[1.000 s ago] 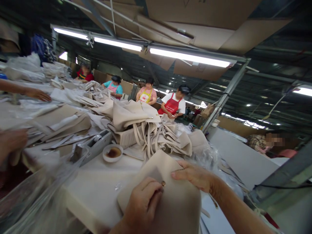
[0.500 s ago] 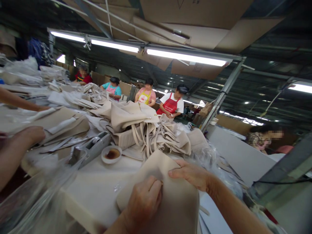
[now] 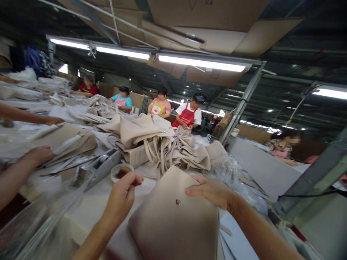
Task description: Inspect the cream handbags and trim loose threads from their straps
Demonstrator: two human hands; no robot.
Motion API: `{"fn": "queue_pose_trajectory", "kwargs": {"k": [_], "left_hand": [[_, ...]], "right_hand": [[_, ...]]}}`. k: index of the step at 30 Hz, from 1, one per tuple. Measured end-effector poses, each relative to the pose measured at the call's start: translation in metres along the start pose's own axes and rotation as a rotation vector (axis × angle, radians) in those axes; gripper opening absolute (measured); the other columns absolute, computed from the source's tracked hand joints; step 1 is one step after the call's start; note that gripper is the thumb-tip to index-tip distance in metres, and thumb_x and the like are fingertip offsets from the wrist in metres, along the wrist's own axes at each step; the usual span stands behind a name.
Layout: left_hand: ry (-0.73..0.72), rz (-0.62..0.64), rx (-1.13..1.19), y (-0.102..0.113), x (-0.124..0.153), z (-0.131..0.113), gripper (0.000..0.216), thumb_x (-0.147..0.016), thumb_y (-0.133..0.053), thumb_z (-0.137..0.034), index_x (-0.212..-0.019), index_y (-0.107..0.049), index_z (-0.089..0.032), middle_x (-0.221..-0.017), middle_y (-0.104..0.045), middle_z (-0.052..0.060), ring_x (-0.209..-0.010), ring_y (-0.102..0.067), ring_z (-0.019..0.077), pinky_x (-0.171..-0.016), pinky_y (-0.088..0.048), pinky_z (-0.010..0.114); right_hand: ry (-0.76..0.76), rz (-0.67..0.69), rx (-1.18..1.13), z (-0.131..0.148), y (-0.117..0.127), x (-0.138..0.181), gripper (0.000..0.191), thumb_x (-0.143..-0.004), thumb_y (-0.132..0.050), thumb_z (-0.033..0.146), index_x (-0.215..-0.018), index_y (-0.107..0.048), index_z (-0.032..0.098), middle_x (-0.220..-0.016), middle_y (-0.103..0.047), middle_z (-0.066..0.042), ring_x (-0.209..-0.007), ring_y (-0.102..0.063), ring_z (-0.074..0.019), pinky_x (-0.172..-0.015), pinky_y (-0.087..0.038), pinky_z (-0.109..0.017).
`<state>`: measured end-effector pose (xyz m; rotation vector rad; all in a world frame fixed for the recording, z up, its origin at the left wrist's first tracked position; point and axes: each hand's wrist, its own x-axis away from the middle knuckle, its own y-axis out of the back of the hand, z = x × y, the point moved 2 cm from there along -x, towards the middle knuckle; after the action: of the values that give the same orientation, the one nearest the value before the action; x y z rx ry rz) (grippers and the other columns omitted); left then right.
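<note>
A beige bag [image 3: 173, 227] lies flat in front of me on the white table [image 3: 92, 206], with a small metal snap [image 3: 178, 202] showing near its top. My right hand [image 3: 211, 191] grips the bag's upper edge, to the right of the snap. My left hand [image 3: 123, 193] is off the bag and raised to its left. Its fingers are bunched, with nothing visible in them, and their tips are over a small white bowl [image 3: 119, 170] of brown liquid.
A grey tape dispenser [image 3: 99, 167] lies left of the bowl. A heap of beige bags and straps [image 3: 154, 142] fills the table's middle. Co-workers' hands [image 3: 38, 155] reach in from the left, and several people work along the far side. Crumpled clear plastic [image 3: 235, 173] lies at the right.
My left hand has lifted off the snap and moved up and left to the bowl, which uncovers the snap. My right hand keeps its grip. The view has tilted slightly upward.
</note>
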<state>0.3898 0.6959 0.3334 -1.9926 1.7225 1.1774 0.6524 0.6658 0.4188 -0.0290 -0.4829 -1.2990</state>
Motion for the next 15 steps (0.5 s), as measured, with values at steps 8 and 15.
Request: {"fn": "queue_pose_trajectory", "kwargs": {"k": [8,15], "left_hand": [[-0.236,0.401,0.139,-0.030,0.011,-0.042,0.042,-0.091,-0.040,-0.010,-0.127,-0.059,-0.022,-0.120,-0.061,0.012,-0.102,-0.063,0.0200,-0.090,-0.053,0.031],[-0.382,0.395,0.040,-0.057,-0.002,-0.040,0.028,-0.096,-0.036,-0.014,-0.087,-0.063,-0.019,-0.090,-0.061,0.006,-0.081,-0.058,0.0180,-0.073,-0.048,0.026]], "right_hand": [[0.009,0.045,0.073,0.006,-0.008,-0.003,0.038,-0.060,-0.074,0.030,-0.096,-0.071,0.017,-0.077,-0.076,0.000,-0.066,-0.069,-0.0163,-0.064,-0.052,-0.027],[0.017,0.051,0.079,0.004,-0.010,0.000,0.032,-0.060,-0.070,0.026,-0.092,-0.070,0.019,-0.071,-0.073,0.003,-0.063,-0.067,-0.0159,-0.061,-0.049,-0.025]]}}
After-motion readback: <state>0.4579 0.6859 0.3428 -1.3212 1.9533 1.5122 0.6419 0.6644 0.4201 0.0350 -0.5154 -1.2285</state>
